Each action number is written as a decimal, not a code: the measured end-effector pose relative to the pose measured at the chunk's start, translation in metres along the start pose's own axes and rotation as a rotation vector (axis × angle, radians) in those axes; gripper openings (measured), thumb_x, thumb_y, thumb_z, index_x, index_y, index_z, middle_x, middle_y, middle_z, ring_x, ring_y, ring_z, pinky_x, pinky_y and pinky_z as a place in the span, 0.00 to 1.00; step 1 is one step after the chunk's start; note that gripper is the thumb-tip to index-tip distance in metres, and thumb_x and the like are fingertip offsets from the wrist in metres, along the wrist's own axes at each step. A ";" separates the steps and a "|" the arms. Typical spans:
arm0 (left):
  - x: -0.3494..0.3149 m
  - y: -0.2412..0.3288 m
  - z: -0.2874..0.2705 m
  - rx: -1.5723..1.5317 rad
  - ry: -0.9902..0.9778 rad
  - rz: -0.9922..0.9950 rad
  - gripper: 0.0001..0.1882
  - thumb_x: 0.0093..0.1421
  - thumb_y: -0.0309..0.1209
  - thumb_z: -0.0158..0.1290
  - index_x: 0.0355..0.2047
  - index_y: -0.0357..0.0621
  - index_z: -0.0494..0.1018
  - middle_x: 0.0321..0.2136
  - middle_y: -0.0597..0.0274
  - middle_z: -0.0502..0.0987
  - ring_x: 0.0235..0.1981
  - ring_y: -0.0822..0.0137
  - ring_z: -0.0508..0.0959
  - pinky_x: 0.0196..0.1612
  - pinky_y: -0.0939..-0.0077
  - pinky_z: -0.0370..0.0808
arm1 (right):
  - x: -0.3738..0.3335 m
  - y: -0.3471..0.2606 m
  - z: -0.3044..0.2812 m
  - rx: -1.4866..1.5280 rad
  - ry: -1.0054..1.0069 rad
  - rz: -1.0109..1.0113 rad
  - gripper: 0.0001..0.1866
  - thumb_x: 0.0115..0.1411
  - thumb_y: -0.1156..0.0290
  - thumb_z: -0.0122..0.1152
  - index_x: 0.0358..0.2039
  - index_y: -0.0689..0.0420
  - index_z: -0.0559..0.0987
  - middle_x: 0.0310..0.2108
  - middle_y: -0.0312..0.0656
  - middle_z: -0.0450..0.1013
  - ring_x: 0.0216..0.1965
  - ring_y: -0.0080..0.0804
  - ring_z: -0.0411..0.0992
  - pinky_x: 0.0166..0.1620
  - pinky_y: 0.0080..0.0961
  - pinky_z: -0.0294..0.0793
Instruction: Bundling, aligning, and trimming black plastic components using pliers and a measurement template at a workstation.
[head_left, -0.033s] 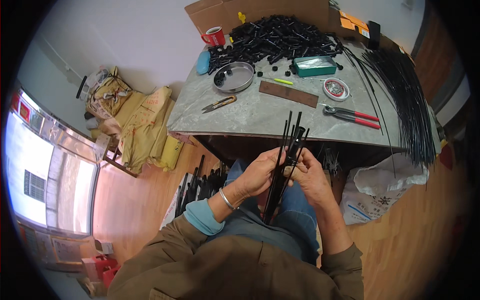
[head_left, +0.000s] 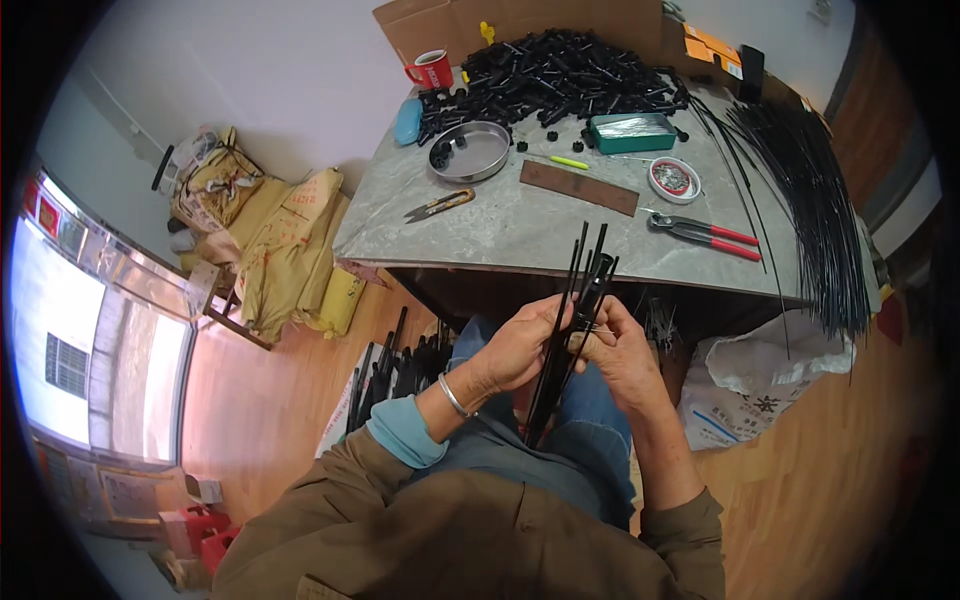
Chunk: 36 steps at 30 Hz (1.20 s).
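Note:
Over my lap, just off the table's front edge, is a bundle of thin black rods [head_left: 542, 405] set around a black tubular piece [head_left: 597, 275], much like an umbrella frame. My left hand [head_left: 526, 345] is closed round the rods on their left side. From the right, my right hand [head_left: 620, 355] pinches at the collar of the tubular piece. A thin pale wire [head_left: 604, 331] shows between its fingers; the wire's other end is hidden. Fingers cover most of the joint between rods and collar.
The grey table [head_left: 450, 240] bears a heap of black plastic parts [head_left: 570, 75], a round metal dish [head_left: 485, 155], thread snips [head_left: 440, 205], a rusty flat bar [head_left: 578, 188], red-handled pincers [head_left: 705, 235], a green box [head_left: 632, 133] and long black rods [head_left: 815, 210]. A white sack [head_left: 750, 390] stands right.

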<state>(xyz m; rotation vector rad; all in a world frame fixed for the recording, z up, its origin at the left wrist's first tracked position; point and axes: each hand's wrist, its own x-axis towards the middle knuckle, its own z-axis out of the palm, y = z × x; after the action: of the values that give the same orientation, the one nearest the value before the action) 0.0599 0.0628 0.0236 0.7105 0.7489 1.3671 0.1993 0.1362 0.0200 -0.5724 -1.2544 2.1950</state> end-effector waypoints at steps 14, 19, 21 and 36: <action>-0.004 -0.006 0.009 0.064 0.157 0.093 0.22 0.70 0.46 0.35 0.45 0.39 0.68 0.32 0.64 0.75 0.25 0.78 0.70 0.30 0.86 0.70 | 0.011 0.021 -0.009 0.107 -0.028 0.078 0.22 0.52 0.70 0.70 0.45 0.57 0.72 0.28 0.30 0.72 0.23 0.17 0.68 0.24 0.13 0.68; -0.007 -0.012 -0.001 0.231 0.233 0.148 0.22 0.71 0.46 0.34 0.46 0.40 0.67 0.31 0.64 0.77 0.23 0.78 0.71 0.28 0.85 0.70 | 0.018 0.033 0.000 0.059 -0.043 0.007 0.16 0.57 0.69 0.66 0.43 0.57 0.72 0.29 0.29 0.72 0.23 0.14 0.66 0.24 0.11 0.65; 0.001 -0.019 -0.011 0.143 0.284 0.180 0.21 0.70 0.46 0.35 0.44 0.40 0.68 0.29 0.67 0.73 0.25 0.79 0.69 0.28 0.86 0.68 | 0.023 0.045 0.007 0.012 0.129 -0.023 0.16 0.59 0.69 0.63 0.46 0.58 0.72 0.32 0.30 0.73 0.24 0.13 0.65 0.26 0.11 0.64; -0.002 -0.019 -0.023 0.241 0.507 0.321 0.21 0.71 0.45 0.35 0.38 0.41 0.68 0.21 0.72 0.65 0.20 0.80 0.62 0.23 0.85 0.62 | 0.027 0.042 0.038 -0.367 0.268 -0.234 0.09 0.63 0.71 0.56 0.39 0.64 0.73 0.30 0.39 0.73 0.26 0.21 0.70 0.31 0.18 0.71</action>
<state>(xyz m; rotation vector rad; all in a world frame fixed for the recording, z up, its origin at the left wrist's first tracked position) 0.0523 0.0591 -0.0053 0.6971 1.2569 1.8009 0.1457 0.1113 -0.0016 -0.7885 -1.4992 1.6462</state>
